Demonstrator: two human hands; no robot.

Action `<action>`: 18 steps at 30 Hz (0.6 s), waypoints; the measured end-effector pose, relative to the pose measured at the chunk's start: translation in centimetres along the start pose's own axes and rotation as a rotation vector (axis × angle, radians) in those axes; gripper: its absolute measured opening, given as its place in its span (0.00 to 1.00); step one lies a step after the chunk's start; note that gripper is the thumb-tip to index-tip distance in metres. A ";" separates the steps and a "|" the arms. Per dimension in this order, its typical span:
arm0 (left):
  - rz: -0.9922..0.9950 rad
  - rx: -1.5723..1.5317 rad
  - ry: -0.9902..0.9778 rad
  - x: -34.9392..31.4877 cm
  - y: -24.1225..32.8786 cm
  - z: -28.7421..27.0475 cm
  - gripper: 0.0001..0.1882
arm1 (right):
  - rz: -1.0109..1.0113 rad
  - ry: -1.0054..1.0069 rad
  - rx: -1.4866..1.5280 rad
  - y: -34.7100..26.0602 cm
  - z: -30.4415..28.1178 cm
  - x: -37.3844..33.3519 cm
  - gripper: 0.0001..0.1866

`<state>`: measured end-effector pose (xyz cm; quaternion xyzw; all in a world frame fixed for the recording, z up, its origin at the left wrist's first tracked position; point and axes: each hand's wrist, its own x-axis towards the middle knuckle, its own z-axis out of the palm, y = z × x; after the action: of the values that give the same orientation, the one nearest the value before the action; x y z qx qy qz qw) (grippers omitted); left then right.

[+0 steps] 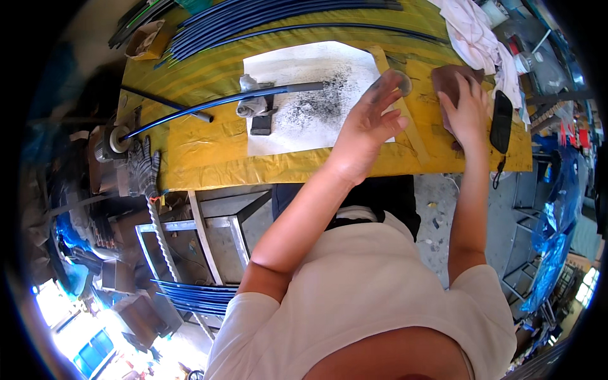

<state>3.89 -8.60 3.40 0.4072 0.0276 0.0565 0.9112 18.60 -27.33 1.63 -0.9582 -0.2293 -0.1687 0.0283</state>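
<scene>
My left hand (370,126) is raised over the right edge of a white paper sheet (266,69), dark smudges on its spread fingers. Close to those fingertips is a clear round object (404,82); I cannot tell whether they touch it. On a brown cloth (443,79) rests my right hand (467,111), fingers apart. A long dark-blue rod (202,109) lies with its dark grey end over the sheet, where black specks are scattered. The rod crosses a dark block support (261,123) with a grey wrapped piece (251,101) on it. Its left end meets a round spindle (118,138).
Yellow sheeting covers the table (209,168). Several blue rods (253,22) lie along its far side. A black phone-like object (501,120) and a white cloth (472,31) are at the right. A short dark rod (168,104) and striped glove (144,166) sit at the left.
</scene>
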 end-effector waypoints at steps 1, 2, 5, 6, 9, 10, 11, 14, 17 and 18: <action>0.015 0.006 -0.018 -0.2 0.1 0.2 0.39 | 0.017 -0.018 -0.050 0.9 0.3 -0.4 0.28; 0.030 0.013 -0.035 -0.3 0.3 0.3 0.40 | 0.034 -0.036 -0.100 1.6 0.6 -0.6 0.29; 0.138 0.448 -0.264 -0.4 1.1 0.6 0.41 | 0.056 -0.125 -0.007 3.0 1.4 -0.9 0.29; 0.263 0.928 -0.213 -0.3 1.5 1.0 0.41 | 0.064 -0.149 0.030 3.6 1.7 -1.1 0.29; 0.535 1.923 -0.032 0.8 1.7 0.9 0.42 | 0.054 -0.048 0.173 5.3 3.3 -1.0 0.22; 0.468 1.714 -0.050 1.1 1.7 0.6 0.42 | 0.086 -0.049 0.172 5.7 3.8 -0.7 0.19; 0.403 1.504 -0.068 1.4 1.8 0.3 0.42 | 0.119 -0.050 0.170 6.0 4.2 -0.4 0.16; 0.344 1.261 -0.121 1.4 2.3 0.1 0.41 | 0.158 0.133 0.234 6.0 3.2 -0.4 0.11; 0.372 1.353 -0.097 1.4 2.1 -0.4 0.40 | 0.223 0.335 0.623 5.8 -0.7 0.3 0.10; 0.363 1.365 -0.099 1.5 1.8 -0.5 0.40 | 0.154 0.408 0.774 4.9 -3.0 0.5 0.11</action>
<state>5.16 -6.85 4.45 0.8877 -0.0530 0.1590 0.4287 20.34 -31.85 4.70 -0.8384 -0.1933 -0.2536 0.4422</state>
